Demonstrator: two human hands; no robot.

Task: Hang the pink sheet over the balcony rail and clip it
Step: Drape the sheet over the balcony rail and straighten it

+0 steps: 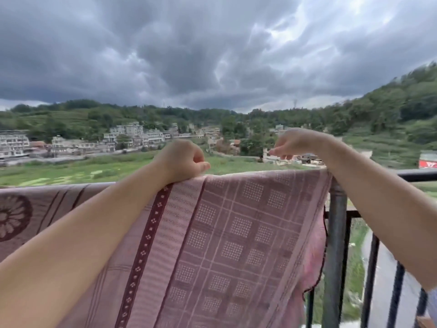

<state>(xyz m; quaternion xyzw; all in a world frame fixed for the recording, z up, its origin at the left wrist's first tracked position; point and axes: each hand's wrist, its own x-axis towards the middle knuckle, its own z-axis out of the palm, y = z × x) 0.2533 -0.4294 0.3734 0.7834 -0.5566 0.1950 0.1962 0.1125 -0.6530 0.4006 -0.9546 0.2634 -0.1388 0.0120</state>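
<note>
The pink sheet (pixel 236 233), checked with dark red bands, hangs draped over the black balcony rail (pixel 418 174) and covers it from the left edge to a metal post. My left hand (pixel 182 160) rests on the sheet's top fold at the rail, fingers curled in; whether it pinches the cloth is unclear. My right hand (pixel 295 143) hovers above and beyond the rail, fingers loosely spread, holding nothing, its forearm lying across the sheet's right end. No clip shows.
A grey metal post (pixel 337 245) and black vertical bars (pixel 371 275) stand at the right, with a long drop to a road below. Fields, buildings and wooded hills lie beyond under dark clouds.
</note>
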